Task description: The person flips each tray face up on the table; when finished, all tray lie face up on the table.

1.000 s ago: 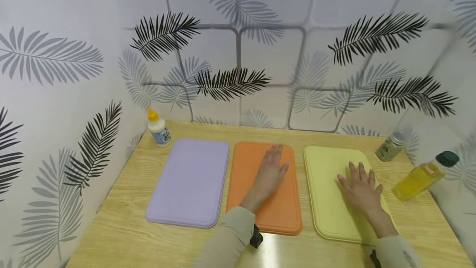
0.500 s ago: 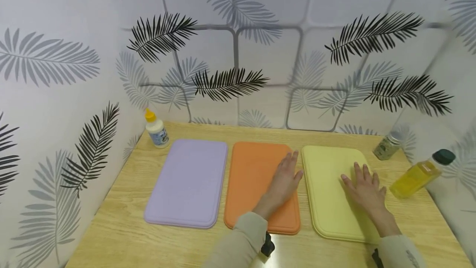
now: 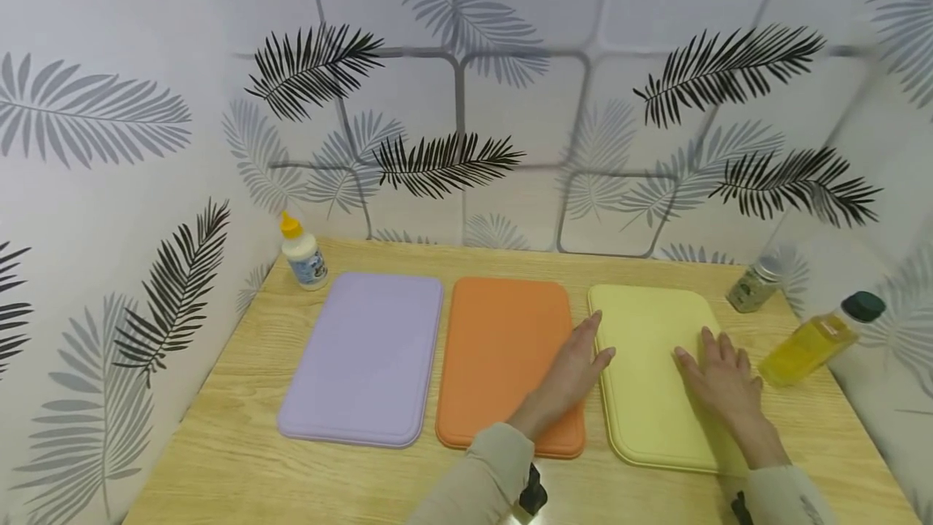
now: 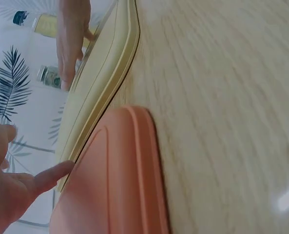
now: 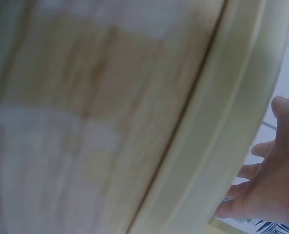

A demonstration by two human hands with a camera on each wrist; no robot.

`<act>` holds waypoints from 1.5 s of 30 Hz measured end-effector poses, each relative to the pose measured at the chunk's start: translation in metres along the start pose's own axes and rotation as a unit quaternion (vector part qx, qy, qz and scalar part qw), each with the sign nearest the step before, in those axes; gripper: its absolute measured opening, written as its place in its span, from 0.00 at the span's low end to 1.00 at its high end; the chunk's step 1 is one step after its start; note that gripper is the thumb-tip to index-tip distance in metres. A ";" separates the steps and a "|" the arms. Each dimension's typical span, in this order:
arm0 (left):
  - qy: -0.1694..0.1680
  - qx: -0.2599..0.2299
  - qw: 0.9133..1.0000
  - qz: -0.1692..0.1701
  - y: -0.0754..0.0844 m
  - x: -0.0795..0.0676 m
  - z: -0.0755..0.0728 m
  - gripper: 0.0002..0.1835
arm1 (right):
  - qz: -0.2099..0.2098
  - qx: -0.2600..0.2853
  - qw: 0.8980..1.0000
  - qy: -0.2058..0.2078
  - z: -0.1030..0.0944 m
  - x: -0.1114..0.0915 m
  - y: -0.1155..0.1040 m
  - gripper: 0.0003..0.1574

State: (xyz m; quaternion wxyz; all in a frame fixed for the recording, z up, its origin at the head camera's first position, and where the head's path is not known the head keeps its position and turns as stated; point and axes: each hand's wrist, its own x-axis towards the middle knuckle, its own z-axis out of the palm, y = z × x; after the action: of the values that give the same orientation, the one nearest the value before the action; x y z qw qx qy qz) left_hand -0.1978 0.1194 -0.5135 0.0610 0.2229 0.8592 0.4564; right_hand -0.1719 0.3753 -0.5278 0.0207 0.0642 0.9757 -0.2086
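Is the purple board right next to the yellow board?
No, the orange board lies between the purple board and the yellow board.

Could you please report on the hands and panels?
Left hand empty, by right edge of orange panel. Right hand empty, over yellow panel. Yellow-liquid bottle near right hand.

The head view looks forward and down from above the worktop (image 3: 240, 460), far enough back to take in the leaf-patterned wall (image 3: 525, 104). Low, close and turned sideways, the left wrist view faces across the orange board (image 4: 129, 195) to the yellow board (image 4: 98, 83). The right wrist view, also close and tilted, catches the yellow board's edge; all three views share that board.
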 end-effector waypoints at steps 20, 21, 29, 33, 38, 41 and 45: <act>-0.032 -0.033 0.993 -0.109 0.009 0.002 0.023 0.34 | 0.008 -0.013 1.000 -0.006 -0.004 -0.001 0.001 0.49; -0.033 -0.024 0.993 -0.110 0.009 0.001 0.022 0.34 | 0.009 -0.014 1.000 -0.004 -0.005 0.000 0.000 0.49; -0.050 0.031 0.994 -0.097 0.018 -0.005 0.017 0.32 | 0.029 0.009 0.999 -0.014 -0.014 0.004 0.000 0.49; -0.049 0.032 0.993 -0.106 0.013 -0.006 0.020 0.31 | 0.020 0.049 0.999 -0.007 -0.018 0.004 0.006 0.46; -0.045 0.032 0.993 -0.103 0.007 -0.006 0.023 0.31 | 0.045 0.113 0.993 -0.003 -0.024 0.006 0.013 0.43; -0.044 0.044 0.993 -0.097 0.007 -0.006 0.023 0.31 | 0.045 0.142 0.989 0.005 -0.030 0.005 0.015 0.40; -0.041 0.063 0.993 -0.093 0.010 -0.005 0.022 0.29 | 0.043 0.155 0.986 0.042 -0.037 0.005 0.016 0.35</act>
State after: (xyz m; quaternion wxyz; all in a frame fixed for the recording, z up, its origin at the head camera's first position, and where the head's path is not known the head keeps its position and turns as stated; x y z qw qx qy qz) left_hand -0.1835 0.1384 -0.5186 0.1245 0.1642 0.9001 0.3839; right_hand -0.1749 0.4054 -0.5011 -0.0213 0.1174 0.9279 -0.3531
